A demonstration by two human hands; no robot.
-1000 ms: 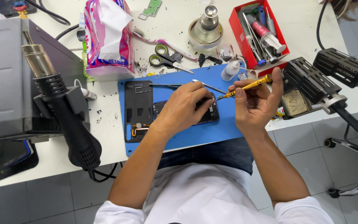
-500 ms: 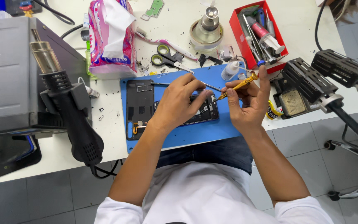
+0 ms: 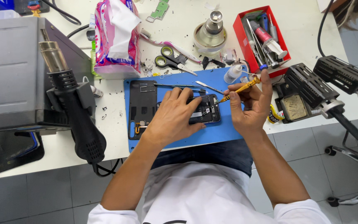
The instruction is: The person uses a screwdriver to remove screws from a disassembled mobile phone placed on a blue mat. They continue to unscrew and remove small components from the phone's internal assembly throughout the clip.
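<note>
On the blue mat (image 3: pixel 228 128), one opened phone (image 3: pixel 206 111) is pinned under the left hand (image 3: pixel 175 118) (fingers spread flat), while one yellow screwdriver (image 3: pixel 240 89) is pinched in the right hand's (image 3: pixel 249 108) grip; one back cover (image 3: pixel 142 108) lies beside, one pair of scissors (image 3: pixel 171 61) beyond.

An electronics repair workshop: a hot-air gun (image 3: pixel 73 112) is hanging left of the blue mat (image 3: pixel 224 130), a red tool tray (image 3: pixel 248 45) sitting beyond it on the counter (image 3: pixel 311 25).

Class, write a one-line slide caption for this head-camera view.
Left hand steadies an opened black phone on a blue mat; right hand holds a yellow-handled screwdriver to it.
</note>
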